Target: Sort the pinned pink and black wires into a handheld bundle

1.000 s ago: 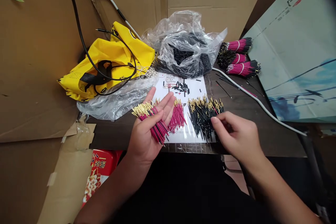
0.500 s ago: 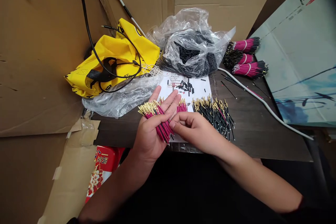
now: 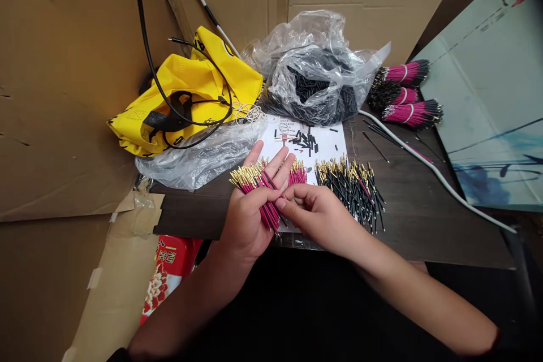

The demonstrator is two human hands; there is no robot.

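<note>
A bundle of short pink wires point(image 3: 268, 215) with gold pin ends lies across the palm of my left hand point(image 3: 248, 223). The thumb presses over it while the other fingers stretch out behind. Close by, my right hand point(image 3: 316, 212) pinches a single wire at the right side of the bundle, beside my left thumb; its tip is partly hidden by the fingers. Behind my hands, more pink wires point(image 3: 298, 172) lie on a white printed sheet point(image 3: 335, 147). A loose heap of black wires point(image 3: 352, 189) with gold ends spreads to the right, a pink one among them.
Behind the sheet sits a clear plastic bag point(image 3: 314, 87) of black sleeves, with loose black sleeves point(image 3: 305, 140) in front. Tied wire bundles point(image 3: 413, 113) lie at the right, near a white cable point(image 3: 407, 153). A yellow bag point(image 3: 182, 90) with black cables stands left, between cardboard walls.
The view has shifted slightly, so everything sits a little further right. A dark wire in my left hand now lies apart, angled toward my right fingertips. Both hands otherwise keep their places.
</note>
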